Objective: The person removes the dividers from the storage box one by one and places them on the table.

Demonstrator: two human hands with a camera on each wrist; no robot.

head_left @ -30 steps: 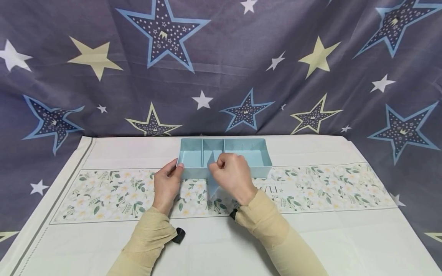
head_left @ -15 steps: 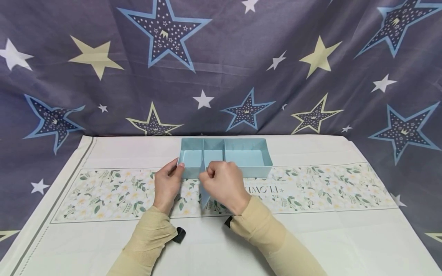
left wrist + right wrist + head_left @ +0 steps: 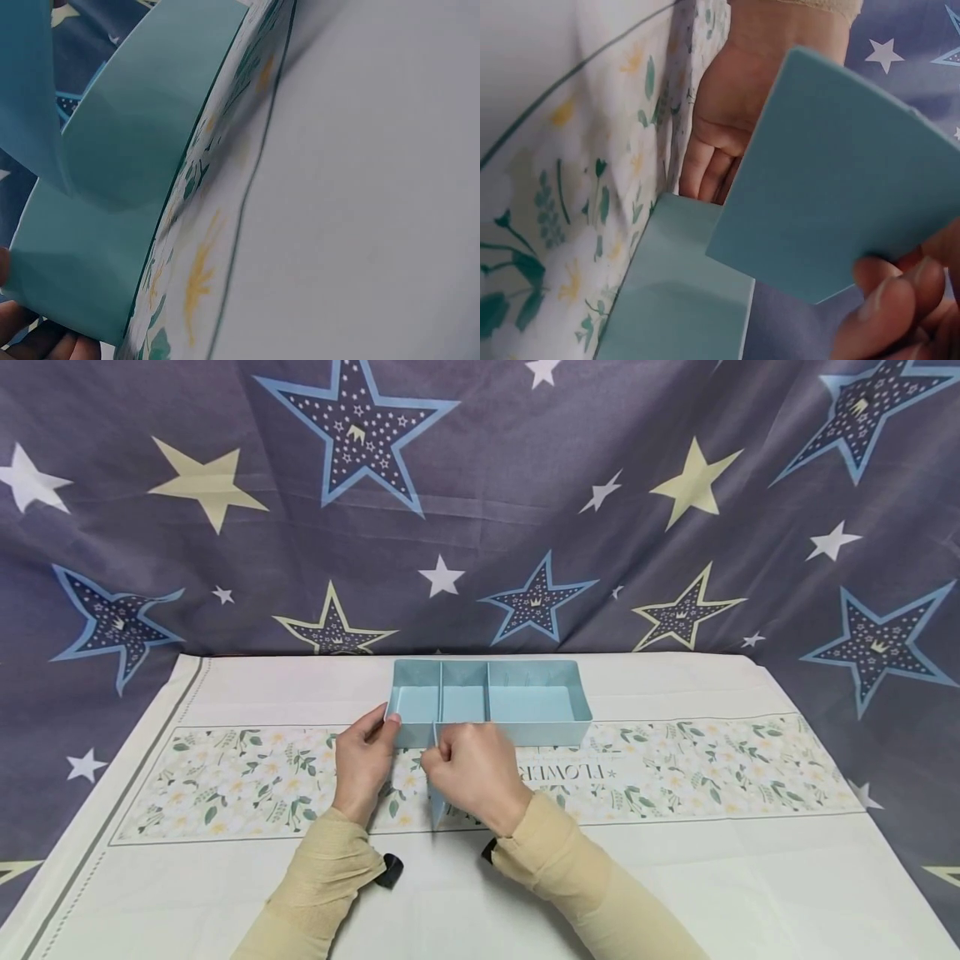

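A light blue organizer box [image 3: 555,735] stands on the table, with two crosswise dividers [image 3: 488,692] inside making three compartments. My left hand [image 3: 363,764] holds its left end, thumb on the rim near the front corner. In front of the box, my right hand [image 3: 480,772] pinches a loose blue divider panel [image 3: 437,806] by its top edge, seen nearly edge-on from the head. The right wrist view shows the panel's flat face [image 3: 832,172] and the right fingers [image 3: 889,307] at its edge. Behind the panel, the box wall [image 3: 679,292] meets the left hand [image 3: 731,112].
Under the box runs a floral printed strip [image 3: 720,768] of the white tablecloth [image 3: 750,885]. A dark curtain [image 3: 480,518] with stars hangs behind the table's far edge. Black wrist straps [image 3: 388,872] show beneath the sleeves.
My right hand has carried the divider panel left and nearer to me, from overlapping the box's middle compartment to in front of its front wall. The left hand and box have stayed put.
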